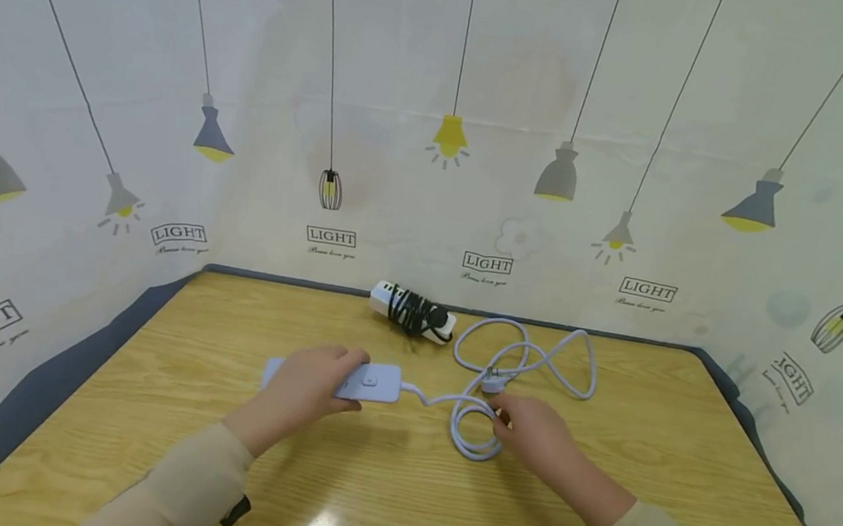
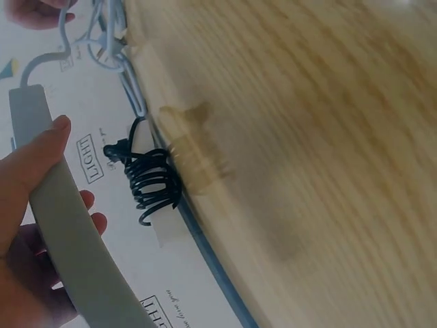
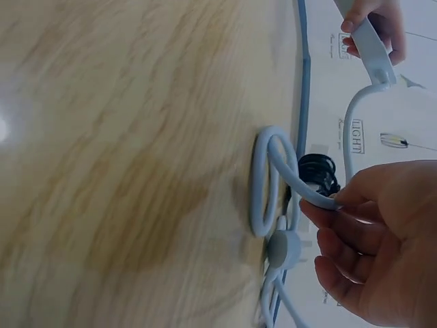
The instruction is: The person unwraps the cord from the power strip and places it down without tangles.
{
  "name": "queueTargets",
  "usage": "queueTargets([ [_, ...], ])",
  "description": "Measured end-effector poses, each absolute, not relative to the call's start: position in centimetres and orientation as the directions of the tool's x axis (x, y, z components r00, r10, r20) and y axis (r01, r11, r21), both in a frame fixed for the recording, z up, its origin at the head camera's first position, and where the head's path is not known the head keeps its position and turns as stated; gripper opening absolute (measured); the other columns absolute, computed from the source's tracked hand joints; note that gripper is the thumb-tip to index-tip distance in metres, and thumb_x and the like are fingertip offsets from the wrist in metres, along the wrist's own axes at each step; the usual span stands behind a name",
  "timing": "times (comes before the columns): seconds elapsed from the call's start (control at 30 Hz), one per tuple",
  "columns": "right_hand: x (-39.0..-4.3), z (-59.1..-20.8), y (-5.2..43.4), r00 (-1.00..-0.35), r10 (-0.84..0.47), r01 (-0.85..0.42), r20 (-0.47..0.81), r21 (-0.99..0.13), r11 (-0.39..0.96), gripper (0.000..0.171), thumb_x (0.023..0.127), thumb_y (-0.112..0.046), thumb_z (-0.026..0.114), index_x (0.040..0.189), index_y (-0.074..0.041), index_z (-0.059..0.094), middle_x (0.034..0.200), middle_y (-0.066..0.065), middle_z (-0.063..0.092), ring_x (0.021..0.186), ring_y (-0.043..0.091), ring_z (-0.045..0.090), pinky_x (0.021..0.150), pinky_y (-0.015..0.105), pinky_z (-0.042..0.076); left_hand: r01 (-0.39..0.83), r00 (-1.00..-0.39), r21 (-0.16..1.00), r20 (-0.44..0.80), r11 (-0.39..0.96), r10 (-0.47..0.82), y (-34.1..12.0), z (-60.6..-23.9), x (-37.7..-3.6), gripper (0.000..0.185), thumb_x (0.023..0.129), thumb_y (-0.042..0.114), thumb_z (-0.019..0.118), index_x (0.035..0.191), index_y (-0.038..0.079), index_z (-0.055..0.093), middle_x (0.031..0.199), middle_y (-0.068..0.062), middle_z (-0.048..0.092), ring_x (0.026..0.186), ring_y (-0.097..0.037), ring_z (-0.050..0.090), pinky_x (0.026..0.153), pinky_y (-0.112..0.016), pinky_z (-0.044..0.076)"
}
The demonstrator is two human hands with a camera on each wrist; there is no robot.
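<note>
The left hand point(image 1: 309, 387) grips a pale power strip point(image 1: 369, 382) lying mid-table, fingers curled over its body. The right hand point(image 1: 531, 430) pinches the strip's white cable point(image 1: 526, 360), which loops across the wooden tabletop point(image 1: 403, 479) beside it. Near the far edge lies a second strip point(image 1: 413, 311), wrapped in black cord.

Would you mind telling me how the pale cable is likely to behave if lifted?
The pale cable lies in loose loops, so it is probably floppy and would sag. Its plug may swing. The right hand pinches one loop, so the others would likely drag.
</note>
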State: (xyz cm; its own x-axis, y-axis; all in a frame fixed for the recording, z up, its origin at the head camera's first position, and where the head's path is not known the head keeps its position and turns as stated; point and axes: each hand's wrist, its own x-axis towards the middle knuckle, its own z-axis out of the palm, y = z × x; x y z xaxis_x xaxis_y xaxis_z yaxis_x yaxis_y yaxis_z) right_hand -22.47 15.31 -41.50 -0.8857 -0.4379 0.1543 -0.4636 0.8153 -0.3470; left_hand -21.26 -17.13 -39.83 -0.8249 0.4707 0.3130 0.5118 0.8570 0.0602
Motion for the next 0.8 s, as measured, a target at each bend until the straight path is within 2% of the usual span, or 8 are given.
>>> queueTargets([
  [0.17, -22.8, -42.3, 15.8, -0.905, -0.41, -0.422, 0.114, -0.358, 0.833, 0.011, 0.086, -0.003, 0.066, 0.095, -0.01, 0.067, 0.076, -0.003, 0.065, 0.065, 0.012, 0.056, 0.058, 0.032, 0.045, 0.533, -0.816, 0.052, 0.293, 0.844, 0.497, -16.7, -40.6, -21.8, 0.054, 0.072, 0.037, 0.086, 0.115, 0.018, 0.06, 0.094, -0.002, 0.065, 0.079, -0.021, 0.064, 0.067, -0.037, 0.052],
  [0.37, -23.2, -42.9, 15.8, -0.934, -0.355, -0.339, 0.038, -0.404, 0.85, 0.011, 0.09, -0.006, 0.065, 0.1, -0.01, 0.067, 0.079, 0.0, 0.064, 0.063, 0.012, 0.052, 0.056, 0.031, 0.044, 0.499, -0.855, 0.066, 0.199, 0.864, 0.478, -15.9, -41.6, -22.5, 0.055, 0.073, 0.038, 0.085, 0.118, 0.019, 0.062, 0.097, -0.003, 0.067, 0.084, -0.021, 0.065, 0.072, -0.039, 0.052],
  [0.63, -23.7, -43.7, 15.7, -0.942, -0.335, -0.316, 0.033, -0.43, 0.846, 0.01, 0.091, -0.007, 0.064, 0.101, -0.009, 0.067, 0.069, -0.003, 0.057, 0.056, 0.012, 0.048, 0.053, 0.03, 0.042, 0.482, -0.875, 0.115, 0.124, 0.869, 0.469, -15.5, -42.8, -23.2, 0.054, 0.074, 0.033, 0.085, 0.12, 0.019, 0.061, 0.102, -0.005, 0.067, 0.088, -0.022, 0.064, 0.074, -0.039, 0.052],
  [0.8, -24.0, -43.8, 15.7, -0.943, -0.328, -0.317, 0.05, -0.431, 0.845, 0.017, 0.091, -0.008, 0.063, 0.107, -0.008, 0.068, 0.077, -0.001, 0.061, 0.063, 0.013, 0.053, 0.057, 0.032, 0.045, 0.483, -0.875, 0.114, 0.11, 0.868, 0.472, -15.4, -43.1, -23.4, 0.054, 0.074, 0.033, 0.085, 0.121, 0.019, 0.062, 0.103, -0.005, 0.066, 0.089, -0.022, 0.064, 0.074, -0.039, 0.052],
])
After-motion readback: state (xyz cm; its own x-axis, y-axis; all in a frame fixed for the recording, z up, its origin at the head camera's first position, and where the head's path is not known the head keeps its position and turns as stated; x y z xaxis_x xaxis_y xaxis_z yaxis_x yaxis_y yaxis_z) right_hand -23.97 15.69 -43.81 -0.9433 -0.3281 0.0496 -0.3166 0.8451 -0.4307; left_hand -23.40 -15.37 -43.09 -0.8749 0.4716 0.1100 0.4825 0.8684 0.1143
